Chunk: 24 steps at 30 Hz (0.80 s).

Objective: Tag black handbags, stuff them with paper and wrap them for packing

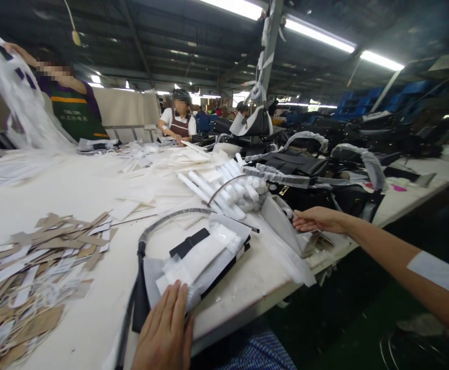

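Observation:
My left hand (166,329) lies flat, fingers stretched out, on the near end of a black bag (189,242) covered with white tissue paper (209,257). The bag lies at the table's front edge, and its long strap (174,211), partly in clear wrap, loops around it on the left and behind. Off to the right, my right hand (317,220) reaches over the table with its fingers extended and slightly bent. Their tips are at the rim of a pale grey container (280,221); whether they touch it I cannot tell. Nothing shows in that hand.
Cardboard strips (55,236) and cords are heaped at left. White foam rolls (228,187) are piled behind the bag, with black handbags (305,164) at right. A plastic sheet (286,252) hangs over the table edge. Two people (76,110) (178,121) work across the table.

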### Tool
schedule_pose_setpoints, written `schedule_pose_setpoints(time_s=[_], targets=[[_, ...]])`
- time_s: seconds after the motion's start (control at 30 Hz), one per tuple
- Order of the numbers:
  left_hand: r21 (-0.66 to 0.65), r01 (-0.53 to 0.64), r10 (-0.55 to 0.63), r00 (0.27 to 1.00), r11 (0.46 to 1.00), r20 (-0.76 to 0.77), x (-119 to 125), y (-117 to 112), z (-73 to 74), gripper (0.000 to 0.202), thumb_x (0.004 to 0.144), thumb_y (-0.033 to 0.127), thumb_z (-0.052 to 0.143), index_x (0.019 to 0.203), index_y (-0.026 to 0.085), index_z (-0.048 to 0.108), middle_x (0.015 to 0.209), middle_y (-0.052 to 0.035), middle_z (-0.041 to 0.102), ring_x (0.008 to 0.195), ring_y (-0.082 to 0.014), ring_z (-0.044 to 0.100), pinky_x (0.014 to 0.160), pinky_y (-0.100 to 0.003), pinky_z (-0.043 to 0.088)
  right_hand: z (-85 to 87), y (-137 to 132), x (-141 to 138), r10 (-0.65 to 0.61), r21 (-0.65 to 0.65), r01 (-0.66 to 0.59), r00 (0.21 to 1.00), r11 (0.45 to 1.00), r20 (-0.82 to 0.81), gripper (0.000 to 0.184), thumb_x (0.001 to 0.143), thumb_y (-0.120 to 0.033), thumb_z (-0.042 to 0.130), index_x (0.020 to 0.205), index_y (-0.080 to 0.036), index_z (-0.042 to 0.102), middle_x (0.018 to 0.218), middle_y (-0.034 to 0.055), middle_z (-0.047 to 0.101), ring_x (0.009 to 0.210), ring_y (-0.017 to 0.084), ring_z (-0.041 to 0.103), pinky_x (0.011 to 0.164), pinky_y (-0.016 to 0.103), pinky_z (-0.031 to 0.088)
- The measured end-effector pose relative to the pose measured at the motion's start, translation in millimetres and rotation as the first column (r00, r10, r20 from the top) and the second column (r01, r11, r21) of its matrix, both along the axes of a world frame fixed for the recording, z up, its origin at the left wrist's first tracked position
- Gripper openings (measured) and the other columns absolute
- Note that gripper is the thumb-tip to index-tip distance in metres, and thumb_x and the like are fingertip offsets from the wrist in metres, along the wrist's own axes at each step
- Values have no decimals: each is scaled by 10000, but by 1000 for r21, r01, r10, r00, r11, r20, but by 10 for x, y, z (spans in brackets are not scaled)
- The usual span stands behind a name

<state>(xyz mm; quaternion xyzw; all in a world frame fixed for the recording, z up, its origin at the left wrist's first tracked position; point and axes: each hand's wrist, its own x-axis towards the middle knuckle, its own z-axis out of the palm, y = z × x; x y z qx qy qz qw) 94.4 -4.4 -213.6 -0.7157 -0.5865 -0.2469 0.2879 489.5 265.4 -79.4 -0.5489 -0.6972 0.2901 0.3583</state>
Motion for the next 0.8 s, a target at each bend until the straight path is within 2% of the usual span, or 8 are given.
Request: schedule_pose_setpoints(time_s=[0.03,0.1,0.23,0.33,0.43,0.53,0.67,0.8], targets=[[-5,-4,4,1000,1000,-2,0,-4,5,579,958,297,472,1493,102,367,1350,-172,614,1169,-291,625,986,-398,457,31,-14,-5,41,-74,-43,999,996,-24,519,766,-498,694,660,9,735,644,167,723,543,170,711,524,184,486],[-7,-8,8,1000,1000,0,1,-7,11,575,962,292,469,1495,104,361,1346,-168,618,1170,-288,623,989,-397,457,95,-39,1,113,-263,-130,990,956,-79,598,811,-526,602,757,53,742,745,204,733,631,184,731,554,187,479],[-4,-1,1,1000,1000,15,4,-12,-1,574,968,305,471,1500,122,358,1348,-159,619,1182,-283,618,1001,-396,455,211,-96,56,63,-412,-143,978,900,-201,638,876,-523,514,886,75,737,879,245,732,732,208,743,615,215,500],[-18,2,-2,999,1000,35,6,-24,-7,574,971,314,470,1505,140,357,1370,-150,604,1193,-282,612,1008,-399,454,304,-198,136,-10,-431,-117,960,895,-280,534,931,-461,532,897,27,748,856,208,752,756,205,748,647,217,527],[-45,-10,11,999,999,33,17,-32,20,581,975,302,462,1515,128,337,1386,-155,590,1203,-285,604,1013,-407,452,414,-393,236,-108,-443,-53,937,895,-331,313,948,-324,609,885,-56,758,874,165,767,716,152,744,669,173,566],[-78,-16,18,999,997,29,35,-36,66,578,976,282,461,1515,114,336,1395,-158,580,1222,-287,590,1025,-410,446,483,-663,321,-247,-522,33,905,852,-347,133,909,-207,658,887,-127,762,913,115,765,712,120,723,674,156,599],[-87,-13,16,1000,996,27,49,-45,97,592,978,280,467,1526,117,315,1401,-159,572,1238,-284,576,1045,-416,433,392,-1002,401,-327,-584,100,897,806,-298,87,832,-199,732,899,-162,772,938,92,759,766,139,713,697,166,609],[-98,-17,19,1000,995,24,46,-57,88,578,983,288,468,1516,110,335,1417,-169,556,1239,-284,575,1055,-421,422,95,-1176,472,-390,-560,193,885,806,-256,126,755,-235,786,864,-173,774,904,88,759,762,152,708,679,162,595]])
